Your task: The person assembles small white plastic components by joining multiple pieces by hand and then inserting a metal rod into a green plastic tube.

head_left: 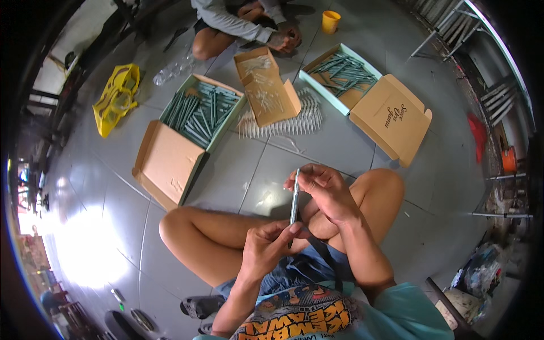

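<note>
A slim, shiny grey-green pen-shaped tube [294, 198] stands nearly upright between my hands, above my crossed legs. My left hand [264, 248] pinches its lower end between thumb and fingers. Around its upper end my right hand [327, 191] is closed, with the thumb and fingertips on the tube; a tiny pale bit shows at those fingertips. Ahead on the left, an open box [212, 144] holds many similar green tubes [195, 113]. Another open box [362, 107] with more of them lies ahead on the right.
Between the boxes, a brown cardboard tray [266, 116] with small clear pieces rests on a rack of clear pieces [309, 116]. A yellow plastic bag [116, 96] lies far left. Another person's hands [286, 38] are at the back, near a yellow cup [330, 21]. Grey tiles [249, 170] cover the floor.
</note>
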A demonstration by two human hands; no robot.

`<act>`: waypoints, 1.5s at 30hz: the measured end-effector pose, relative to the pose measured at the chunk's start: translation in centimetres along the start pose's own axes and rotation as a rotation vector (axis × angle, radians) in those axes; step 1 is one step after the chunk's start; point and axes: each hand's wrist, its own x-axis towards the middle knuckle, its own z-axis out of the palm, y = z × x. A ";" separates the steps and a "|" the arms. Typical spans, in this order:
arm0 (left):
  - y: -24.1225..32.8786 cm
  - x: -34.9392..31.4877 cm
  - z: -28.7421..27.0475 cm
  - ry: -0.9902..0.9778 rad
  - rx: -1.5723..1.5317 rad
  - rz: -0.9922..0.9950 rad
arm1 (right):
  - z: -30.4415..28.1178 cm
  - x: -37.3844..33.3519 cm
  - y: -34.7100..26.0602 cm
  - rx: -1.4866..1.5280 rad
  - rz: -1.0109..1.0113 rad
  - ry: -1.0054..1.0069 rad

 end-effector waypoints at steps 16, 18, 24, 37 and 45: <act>-3.9 2.8 -8.8 0.699 0.317 0.246 | -26.8 18.0 -6.9 -0.253 -0.065 0.861; -5.3 3.0 -10.3 0.849 0.434 0.253 | -31.6 20.2 -6.4 -0.173 -0.023 1.032; -6.7 1.9 -10.4 0.926 0.325 0.249 | -37.1 21.8 -4.0 -0.317 -0.063 1.120; -5.3 3.9 -9.8 0.926 0.357 0.300 | -33.7 18.2 -3.3 -0.997 -0.119 0.864; -3.7 5.1 -11.6 0.708 0.428 0.259 | -11.2 15.9 -3.6 -1.353 -0.299 0.297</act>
